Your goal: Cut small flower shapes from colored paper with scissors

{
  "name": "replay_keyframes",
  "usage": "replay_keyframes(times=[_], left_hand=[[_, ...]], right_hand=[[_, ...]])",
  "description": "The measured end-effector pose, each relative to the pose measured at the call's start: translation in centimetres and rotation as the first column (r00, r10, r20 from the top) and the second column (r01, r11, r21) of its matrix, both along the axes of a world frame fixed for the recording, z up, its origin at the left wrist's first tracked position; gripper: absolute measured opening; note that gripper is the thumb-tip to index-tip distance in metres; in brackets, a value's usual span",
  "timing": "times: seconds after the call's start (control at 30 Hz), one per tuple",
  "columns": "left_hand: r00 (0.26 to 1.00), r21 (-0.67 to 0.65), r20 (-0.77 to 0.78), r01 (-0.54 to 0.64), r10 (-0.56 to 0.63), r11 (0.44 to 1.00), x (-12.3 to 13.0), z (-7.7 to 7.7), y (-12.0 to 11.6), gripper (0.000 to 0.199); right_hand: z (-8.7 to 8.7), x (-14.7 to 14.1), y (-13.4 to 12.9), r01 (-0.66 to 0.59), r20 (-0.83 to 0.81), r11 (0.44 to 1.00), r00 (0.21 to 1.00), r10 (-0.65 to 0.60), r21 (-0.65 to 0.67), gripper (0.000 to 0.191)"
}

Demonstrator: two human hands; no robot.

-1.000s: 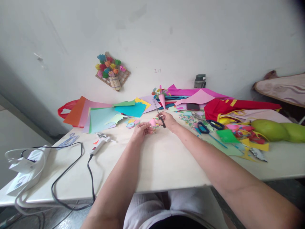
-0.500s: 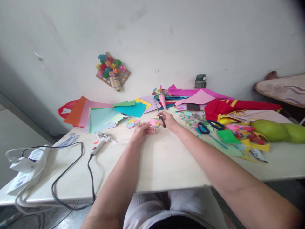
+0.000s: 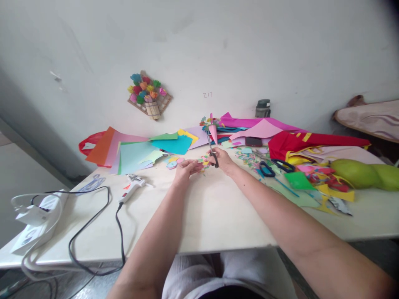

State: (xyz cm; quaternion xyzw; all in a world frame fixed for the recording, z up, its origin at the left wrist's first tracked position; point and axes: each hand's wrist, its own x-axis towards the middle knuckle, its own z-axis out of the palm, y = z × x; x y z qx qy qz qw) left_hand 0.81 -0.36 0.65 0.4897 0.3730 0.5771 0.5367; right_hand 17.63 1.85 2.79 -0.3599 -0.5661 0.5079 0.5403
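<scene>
My right hand (image 3: 222, 160) is closed around a pair of scissors (image 3: 213, 156) with dark handles, its blades pointing away from me toward the wall. Just left of it, my left hand (image 3: 188, 168) has its fingers drawn together low over the table. Whatever lies between those fingertips is too small to make out. Small coloured paper scraps (image 3: 204, 165) lie between the two hands. Beyond the scissors stands or leans a pink paper cone (image 3: 213, 133) with little paper flowers (image 3: 208, 121) at its top. Several cut paper shapes (image 3: 172, 163) rest left of my left hand.
A glue gun (image 3: 132, 189) and its black cord lie left, near a white power strip (image 3: 40, 222). Coloured sheets (image 3: 134, 153) line the back. Right are a scrap pile (image 3: 246, 157), more scissors (image 3: 267, 169), a phone (image 3: 253, 142) and red cloth (image 3: 283, 144).
The pink paper piece at my left fingertips no longer shows plainly. My left fingers have drawn closer together, while my right hand keeps the scissors. The whole view has shifted slightly.
</scene>
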Motion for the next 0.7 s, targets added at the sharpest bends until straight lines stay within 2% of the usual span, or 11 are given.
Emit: replay_keyframes(times=[0.1,0.3,0.43,0.7], left_hand=[[0.998,0.061,-0.036,-0.057,0.059,0.997,-0.09,-0.28,0.26,0.038],[0.998,0.080,-0.001,-0.064,0.065,0.995,-0.17,-0.40,0.42,0.066],[0.999,0.033,0.036,-0.038,0.037,0.999,-0.19,-0.30,0.28,0.065],[0.996,-0.042,0.089,0.021,-0.017,0.999,-0.28,0.05,-0.24,0.055]], right_hand=[[0.13,0.05,-0.21,0.008,0.011,1.000,1.000,-0.008,-0.021,0.027],[0.25,-0.09,-0.30,0.008,-0.014,0.999,1.000,-0.009,-0.044,0.030],[0.34,-0.21,-0.34,0.003,-0.020,0.999,1.000,-0.004,-0.034,0.035],[-0.29,0.05,0.50,0.022,-0.042,0.999,0.999,-0.023,-0.038,0.033]])
